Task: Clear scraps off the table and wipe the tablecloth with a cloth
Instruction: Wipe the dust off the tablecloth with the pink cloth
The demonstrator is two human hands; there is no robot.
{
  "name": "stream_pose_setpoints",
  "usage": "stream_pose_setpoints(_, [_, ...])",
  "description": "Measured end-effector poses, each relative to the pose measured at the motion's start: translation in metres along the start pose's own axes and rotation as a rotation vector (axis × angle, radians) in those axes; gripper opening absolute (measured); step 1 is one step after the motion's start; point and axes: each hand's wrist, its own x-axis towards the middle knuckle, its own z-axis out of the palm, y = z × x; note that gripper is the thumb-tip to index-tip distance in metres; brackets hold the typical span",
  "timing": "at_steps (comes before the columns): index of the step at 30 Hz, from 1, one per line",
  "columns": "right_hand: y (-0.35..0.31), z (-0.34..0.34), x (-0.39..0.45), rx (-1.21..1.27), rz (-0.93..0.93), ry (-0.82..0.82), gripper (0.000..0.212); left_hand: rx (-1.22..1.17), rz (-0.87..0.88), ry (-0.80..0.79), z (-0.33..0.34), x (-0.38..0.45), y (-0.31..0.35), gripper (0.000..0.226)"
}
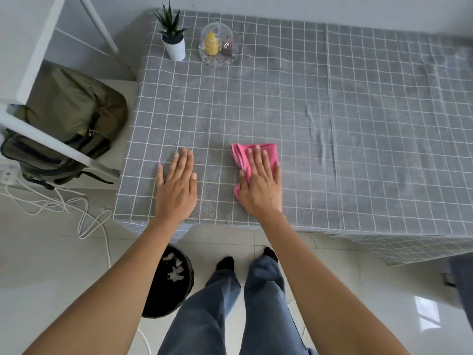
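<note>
Lying under right-hand fingers (258,160): pink cloth (266,149).

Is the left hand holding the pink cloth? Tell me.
No: the left hand lies flat on the tablecloth; the right hand presses the pink cloth.

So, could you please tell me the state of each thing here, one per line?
Left hand: flat on the tablecloth, holding nothing.
Right hand: flat, fingers straight, pressing the cloth.
Cloth: pink, crumpled, under the right hand.
Tablecloth: spread, slightly wrinkled, no scraps visible.
Bin: open, white scraps inside.
Plant: upright.
Backpack: zipped, beside the table.
</note>
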Motion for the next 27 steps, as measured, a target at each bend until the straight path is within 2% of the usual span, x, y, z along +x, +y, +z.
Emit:
stream_pose_setpoints(3, [0.012, -0.003, 0.001, 0.019, -0.053, 0.001, 0.069, -0.042, -0.029, 0.001, 0.0, 0.004, 0.014, 0.057])
stream_pose_setpoints(6, [0.042, -0.013, -0.001, 0.04, -0.01, 0.024, 0.068, -0.07, 0.011, -0.002, 0.002, 0.017, 0.038, 0.056])
stream_pose_setpoints(10, [0.105, -0.035, -0.006, 0.014, 0.105, 0.052, 0.07, -0.096, 0.087, -0.017, 0.008, 0.04, 0.083, 0.054])
stream_pose_setpoints(13, [0.163, -0.051, -0.012, 0.032, 0.251, 0.099, 0.058, -0.111, 0.134, -0.047, 0.012, 0.056, 0.115, 0.051])
stream_pose_setpoints(17, [0.211, -0.064, -0.019, 0.061, 0.452, 0.168, 0.055, -0.115, 0.151, -0.069, 0.017, 0.074, 0.138, 0.052])
stream_pose_setpoints(22, [0.188, -0.059, -0.008, 0.078, 0.51, 0.181, 0.057, -0.055, 0.144, -0.039, 0.022, 0.078, 0.138, 0.052])
stream_pose_setpoints(27, [0.115, -0.037, 0.021, -0.027, 0.175, 0.083, 0.062, -0.035, 0.137, -0.016, 0.023, 0.078, 0.138, 0.054])
